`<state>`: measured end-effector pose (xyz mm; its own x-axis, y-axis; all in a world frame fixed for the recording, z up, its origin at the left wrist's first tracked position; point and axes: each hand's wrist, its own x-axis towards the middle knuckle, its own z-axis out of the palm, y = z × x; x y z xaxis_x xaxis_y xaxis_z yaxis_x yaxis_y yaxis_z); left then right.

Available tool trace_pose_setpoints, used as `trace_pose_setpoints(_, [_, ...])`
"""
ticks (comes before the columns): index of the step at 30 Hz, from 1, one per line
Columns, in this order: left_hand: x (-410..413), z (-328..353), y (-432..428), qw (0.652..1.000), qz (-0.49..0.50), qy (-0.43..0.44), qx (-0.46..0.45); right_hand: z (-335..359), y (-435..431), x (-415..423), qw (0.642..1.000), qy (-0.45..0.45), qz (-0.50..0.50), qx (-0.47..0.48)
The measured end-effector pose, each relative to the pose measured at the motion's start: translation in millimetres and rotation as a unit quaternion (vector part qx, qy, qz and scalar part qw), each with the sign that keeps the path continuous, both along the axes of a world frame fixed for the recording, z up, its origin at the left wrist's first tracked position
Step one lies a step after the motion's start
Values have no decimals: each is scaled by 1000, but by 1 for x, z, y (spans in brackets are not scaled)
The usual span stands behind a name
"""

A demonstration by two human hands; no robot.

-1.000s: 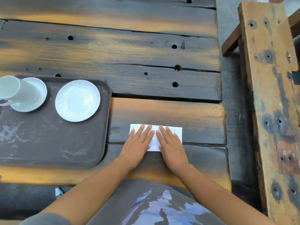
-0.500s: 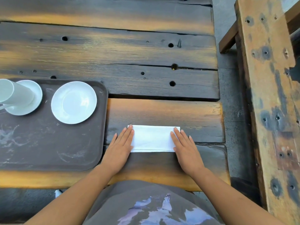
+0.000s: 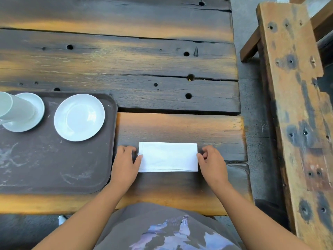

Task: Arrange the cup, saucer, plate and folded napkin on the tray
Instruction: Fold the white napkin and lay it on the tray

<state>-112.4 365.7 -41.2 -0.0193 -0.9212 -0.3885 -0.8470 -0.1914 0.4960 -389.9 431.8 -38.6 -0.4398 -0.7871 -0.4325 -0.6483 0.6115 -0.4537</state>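
Napkin (image 3: 168,156), one of them, white and folded into a long rectangle, lies flat on the wooden desk (image 3: 162,65) near its front edge, just off the right rim of the tray (image 3: 54,163). Not on the tray, then! At the napkin's nine o'clock sits the left hand (image 3: 126,163), thumb touching the short left edge, the other fingers (image 3: 128,148) curled under so their tips are hidden; I cannot tell whether they pinch the cloth. At three o'clock, the right hand (image 3: 212,164) mirrors it, thumb and fingertips bunched together right at the short right edge, touching it, though a true grip is hard to make out. Two hands, two bare forearms, both running down out of frame.

Out toward ten o'clock, one brown tray, scuffed, its left side cut off by the frame. On it, one empty white plate (image 3: 79,117) near the far right corner. To the plate's nine o'clock, one saucer (image 3: 34,112) with one white cup (image 3: 16,109) standing on it; the cup is cut off at the left edge and hides part of the saucer.

At six o'clock, a printed grey shirt (image 3: 167,230). Over at three o'clock, past a gap of grey floor (image 3: 252,98), one weathered wooden bench (image 3: 295,112), partly out of frame.
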Motion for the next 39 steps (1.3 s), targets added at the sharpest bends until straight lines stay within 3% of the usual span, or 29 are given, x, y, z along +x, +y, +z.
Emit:
trace_pose_setpoints(5, [-15,-5,-7,997,59,-12,48,-5,-9,8,996,4,-30,81])
trace_pose_setpoints(12, [-25,0,-13,988,126,19,82,-6,-17,4,993,-28,-45,106])
trace_pose_setpoints(19, [-19,24,-15,960,201,163,109,17,-14,-1,985,-145,-89,23])
trace_pose_setpoints(29, [-5,87,-29,931,200,299,59,71,-25,-11,915,-358,-175,-60])
trace_pose_setpoints(32, [2,103,-29,906,196,365,89,84,-28,-7,914,-370,-155,-68])
trace_pose_setpoints(39, [55,115,-43,894,181,401,82,112,-45,40,907,-382,-136,-114])
